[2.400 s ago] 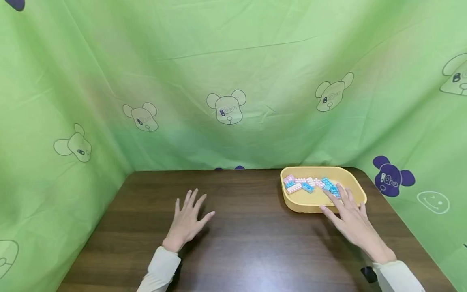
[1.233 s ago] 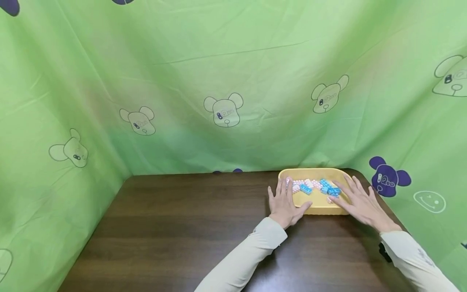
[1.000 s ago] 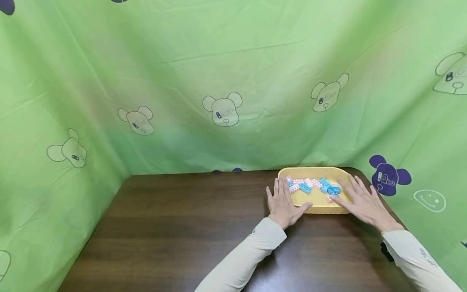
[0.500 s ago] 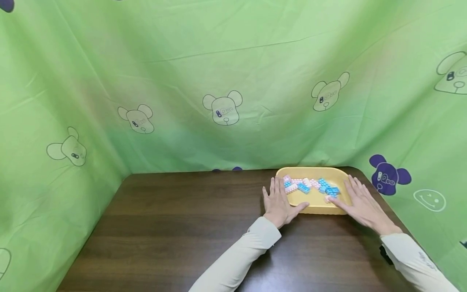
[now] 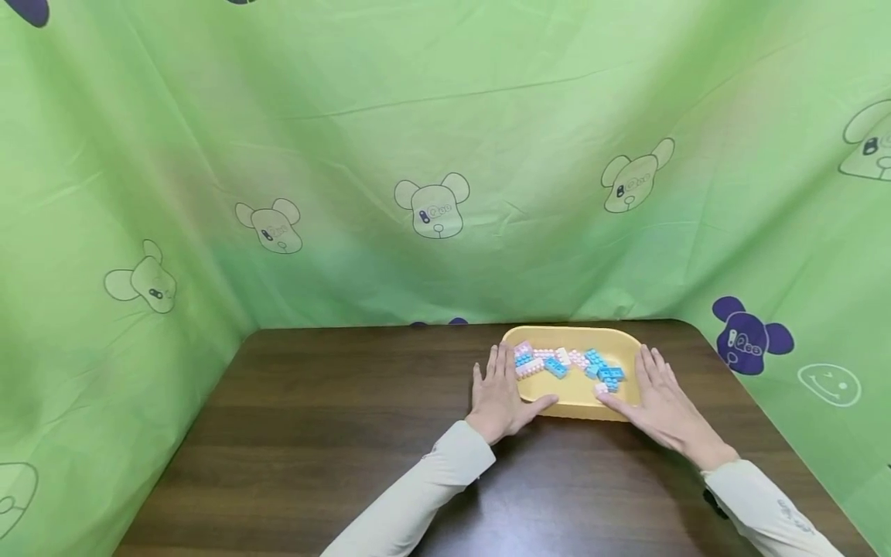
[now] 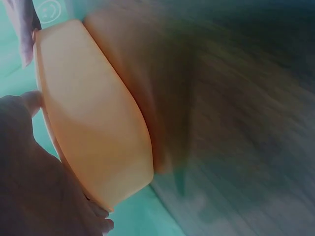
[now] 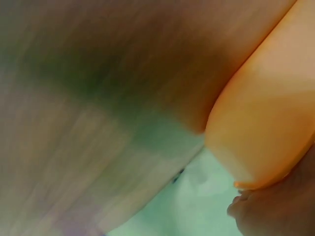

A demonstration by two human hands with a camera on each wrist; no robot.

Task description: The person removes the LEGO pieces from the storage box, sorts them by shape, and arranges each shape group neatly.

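Observation:
A shallow yellow plastic tray [image 5: 567, 408] sits on the table toward its far right, with pink, white and blue toy building bricks [image 5: 555, 367] inside. My left hand [image 5: 497, 398] lies along the tray's left side, its fingers straight against the rim and its thumb stretched along the front edge. On the opposite side, my right hand [image 5: 668, 410] rests its straight fingers at the right rim, with the thumb over the front right corner near a small pale pink brick [image 5: 602, 389]. Both wrist views show the tray's outer wall [image 6: 98, 108] with fingers up at its rim.
The dark brown wooden table [image 5: 334, 433] extends to the left and in front of the tray. A green curtain [image 5: 431, 116] printed with bear heads hangs behind the table and along both sides, close to the tray's back rim.
My left hand has crossed from mid-table to the tray's left side, and my right hand has settled at its right side. Over the last half second, tray and hands have shifted left and nearer.

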